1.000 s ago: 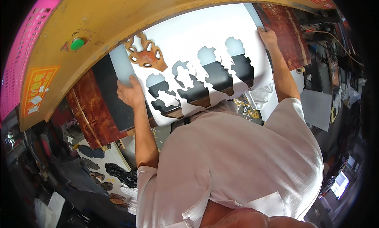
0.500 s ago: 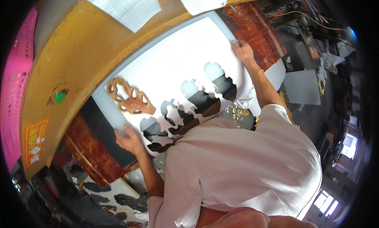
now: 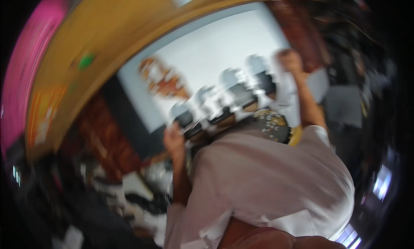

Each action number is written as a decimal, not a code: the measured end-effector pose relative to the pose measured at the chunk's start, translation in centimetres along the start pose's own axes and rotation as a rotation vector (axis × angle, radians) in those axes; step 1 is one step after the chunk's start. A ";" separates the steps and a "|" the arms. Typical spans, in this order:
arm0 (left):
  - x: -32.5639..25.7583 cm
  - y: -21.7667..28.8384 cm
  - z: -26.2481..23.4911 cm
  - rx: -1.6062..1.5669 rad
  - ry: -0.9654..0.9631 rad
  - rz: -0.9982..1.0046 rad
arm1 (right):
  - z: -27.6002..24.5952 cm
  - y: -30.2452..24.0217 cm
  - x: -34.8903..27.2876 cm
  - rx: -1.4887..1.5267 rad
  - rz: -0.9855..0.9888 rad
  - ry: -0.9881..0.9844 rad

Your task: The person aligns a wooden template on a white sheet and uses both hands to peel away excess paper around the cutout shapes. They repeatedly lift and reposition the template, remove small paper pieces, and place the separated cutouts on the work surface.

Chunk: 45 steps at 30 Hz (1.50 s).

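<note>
Both hands grip a large white sheet [image 3: 215,59] with dark cut-out shapes along its near edge: the left hand [image 3: 173,139] pinches the lower left corner, the right hand [image 3: 290,61] is closed on the right edge. Everything is blurred in the head view. An orange carved piece [image 3: 161,78] lies on the sheet, above the yellow wooden surface [image 3: 108,42].

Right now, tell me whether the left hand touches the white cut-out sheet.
Cannot tell. In the blurred head view the left hand sits at the white cut-out sheet's lower corner, but no grip or gap shows plainly.
</note>
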<state>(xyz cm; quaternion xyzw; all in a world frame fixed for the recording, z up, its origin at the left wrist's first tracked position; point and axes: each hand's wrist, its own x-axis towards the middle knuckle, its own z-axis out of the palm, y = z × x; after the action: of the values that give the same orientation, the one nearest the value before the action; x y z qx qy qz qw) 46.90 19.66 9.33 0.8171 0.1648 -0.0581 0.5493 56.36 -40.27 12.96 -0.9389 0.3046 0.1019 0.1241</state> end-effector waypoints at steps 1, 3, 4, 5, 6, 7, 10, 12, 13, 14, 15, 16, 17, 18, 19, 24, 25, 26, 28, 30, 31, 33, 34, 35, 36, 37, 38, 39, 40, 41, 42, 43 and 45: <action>0.7 0.9 0.6 -0.064 0.031 -0.048 | -0.6 0.0 1.4 0.064 0.016 0.045; 1.5 2.9 1.2 -0.165 0.123 -0.002 | -1.1 -0.6 4.0 0.148 -0.042 0.195; 2.0 3.8 1.0 -0.088 0.146 -0.042 | -1.3 -0.8 5.2 0.156 -0.078 0.228; 2.2 4.6 1.1 -0.056 0.176 -0.053 | -1.4 -1.3 5.8 0.167 -0.167 0.273; 1.8 5.5 1.7 0.013 0.177 -0.071 | -1.3 -1.0 6.0 0.200 -0.103 0.257; 1.5 6.1 1.7 0.050 0.179 -0.056 | -1.1 -1.3 6.0 0.232 -0.111 0.273; 0.3 6.9 1.9 0.338 0.220 0.114 | -0.4 -1.2 5.5 0.344 -0.070 0.317; -0.1 6.6 2.1 0.461 0.265 0.238 | 0.0 -1.1 5.2 0.381 -0.043 0.352; -0.1 6.4 2.2 0.497 0.266 0.279 | 0.1 -1.0 5.3 0.347 -0.037 0.365; -0.1 6.1 2.3 0.530 0.284 0.299 | 0.3 -1.0 5.4 0.325 -0.030 0.363; 0.1 5.8 2.5 0.553 0.287 0.315 | 0.4 -0.9 5.7 0.319 -0.044 0.368; 0.3 5.6 2.5 0.558 0.305 0.329 | 0.5 -0.9 5.9 0.296 -0.028 0.369; 0.6 5.5 2.6 0.560 0.322 0.334 | 0.7 -0.8 6.2 0.291 -0.031 0.377; 0.7 5.4 2.7 0.552 0.321 0.335 | 0.9 -0.6 6.4 0.278 -0.008 0.384; 0.9 5.4 2.7 0.545 0.319 0.340 | 1.1 -0.5 6.7 0.305 -0.041 0.377; 1.4 5.6 2.6 0.573 0.371 0.378 | 0.3 -0.7 6.7 0.297 -0.078 0.356; 1.6 5.6 2.5 0.563 0.388 0.400 | -0.3 -1.3 6.1 0.302 -0.064 0.338; 1.6 5.6 2.3 0.555 0.373 0.327 | -0.9 -2.1 5.3 0.234 -0.135 0.350; 2.1 5.5 2.2 0.528 0.353 0.265 | -3.0 -3.8 2.8 0.228 -0.236 0.442; 2.5 5.6 2.1 0.527 0.355 0.252 | -4.4 -6.2 -0.3 0.353 -0.304 0.585; 2.6 5.7 2.1 0.525 0.362 0.262 | -5.3 -7.3 -1.8 0.580 -0.356 0.485; 2.6 6.0 2.0 0.560 0.392 0.304 | -7.7 -9.1 -3.8 1.114 -0.327 0.343; 2.6 6.1 2.1 0.523 0.399 0.299 | -9.2 -9.5 -4.2 1.196 -0.284 0.396; 2.5 6.2 2.1 0.545 0.386 0.289 | -11.0 -9.5 -4.5 1.273 -0.350 0.429; 2.4 6.2 2.2 0.540 0.385 0.297 | -12.5 -9.5 -4.7 1.363 -0.319 0.484; 2.3 6.2 2.3 0.548 0.392 0.308 | -13.9 -9.6 -4.6 1.469 -0.306 0.536; 2.3 6.2 2.4 0.569 0.417 0.318 | -15.3 -9.7 -4.4 1.477 -0.342 0.528; 2.3 6.1 2.4 0.554 0.420 0.347 | -16.2 -10.0 -3.9 1.327 -0.496 0.568; 2.4 6.0 2.6 0.555 0.427 0.356 | -16.9 -10.2 -3.5 1.186 -0.572 0.634; 2.5 5.9 2.5 0.568 0.442 0.353 | -16.7 -10.4 -3.3 1.018 -0.647 0.620; 2.6 5.8 2.6 0.547 0.422 0.310 | -16.5 -9.9 -3.4 1.143 -0.663 0.574; 2.7 5.8 2.5 0.541 0.407 0.260 | -15.2 -9.6 -3.8 1.226 -0.677 0.512; 3.0 5.8 2.2 0.594 0.420 0.285 | -12.3 -7.5 -5.1 1.123 -0.559 0.557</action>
<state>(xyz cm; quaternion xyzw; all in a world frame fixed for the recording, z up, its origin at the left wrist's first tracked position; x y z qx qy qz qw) 51.84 16.26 12.78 0.9494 0.1344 0.1420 0.2459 58.17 -35.26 27.26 -0.7669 0.0779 -0.3524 0.5306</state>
